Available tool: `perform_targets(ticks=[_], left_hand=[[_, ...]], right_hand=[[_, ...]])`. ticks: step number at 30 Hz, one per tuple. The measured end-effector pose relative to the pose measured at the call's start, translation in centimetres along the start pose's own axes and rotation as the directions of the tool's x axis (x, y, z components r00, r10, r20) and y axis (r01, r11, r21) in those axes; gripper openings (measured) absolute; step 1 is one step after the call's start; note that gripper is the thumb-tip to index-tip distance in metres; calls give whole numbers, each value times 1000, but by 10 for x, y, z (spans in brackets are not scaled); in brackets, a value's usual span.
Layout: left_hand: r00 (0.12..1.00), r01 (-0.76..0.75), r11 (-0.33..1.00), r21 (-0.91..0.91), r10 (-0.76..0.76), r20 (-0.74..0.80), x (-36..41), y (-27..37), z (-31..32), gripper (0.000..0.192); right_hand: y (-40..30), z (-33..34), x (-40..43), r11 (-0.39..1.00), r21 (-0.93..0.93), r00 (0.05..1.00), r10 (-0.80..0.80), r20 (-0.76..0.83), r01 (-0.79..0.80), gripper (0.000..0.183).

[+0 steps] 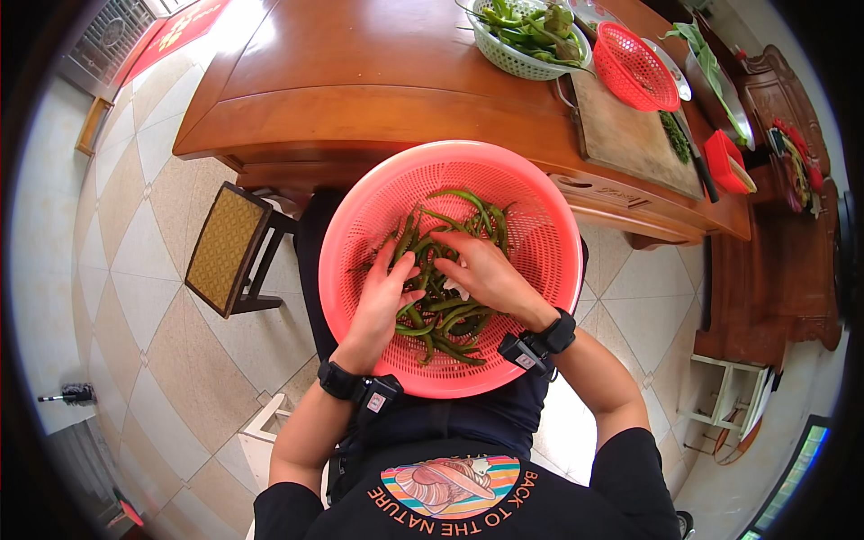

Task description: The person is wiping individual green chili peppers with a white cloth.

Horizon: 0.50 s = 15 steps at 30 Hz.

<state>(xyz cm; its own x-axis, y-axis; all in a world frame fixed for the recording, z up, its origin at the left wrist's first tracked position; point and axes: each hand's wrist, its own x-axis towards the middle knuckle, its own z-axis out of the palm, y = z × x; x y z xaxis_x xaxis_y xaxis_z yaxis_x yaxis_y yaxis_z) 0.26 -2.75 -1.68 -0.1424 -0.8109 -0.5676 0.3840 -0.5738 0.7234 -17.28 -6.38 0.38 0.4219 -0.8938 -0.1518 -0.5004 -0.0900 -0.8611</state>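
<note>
A large pink plastic colander rests on my lap, and long green peppers lie heaped in its middle. My left hand reaches in over the left part of the heap. Its fingers are apart at the peppers, with nothing visibly gripped. From the right comes my right hand, its index finger and thumb spread over the pile. Its other fingers are hidden, so whether it holds a pepper is unclear. Just under it shows a small whitish piece that I cannot identify.
Ahead stands a wooden table. On it are a pale green basket of green vegetables, a red basket, a cutting board, a knife and chopped greens. A stool is to my left.
</note>
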Motion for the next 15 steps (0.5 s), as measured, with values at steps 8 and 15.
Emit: perform_targets(ticks=[8,15], left_hand=[[997,9,973,232,-27,75,9,2,2,68],[999,-46,901,431,42,19,14,2,-1,58]], right_hand=[[-5,-1,-10,998,-10,998,-60,0,60,38],[-1,-3,-19,1000,21,1000,-21,8,21,36]])
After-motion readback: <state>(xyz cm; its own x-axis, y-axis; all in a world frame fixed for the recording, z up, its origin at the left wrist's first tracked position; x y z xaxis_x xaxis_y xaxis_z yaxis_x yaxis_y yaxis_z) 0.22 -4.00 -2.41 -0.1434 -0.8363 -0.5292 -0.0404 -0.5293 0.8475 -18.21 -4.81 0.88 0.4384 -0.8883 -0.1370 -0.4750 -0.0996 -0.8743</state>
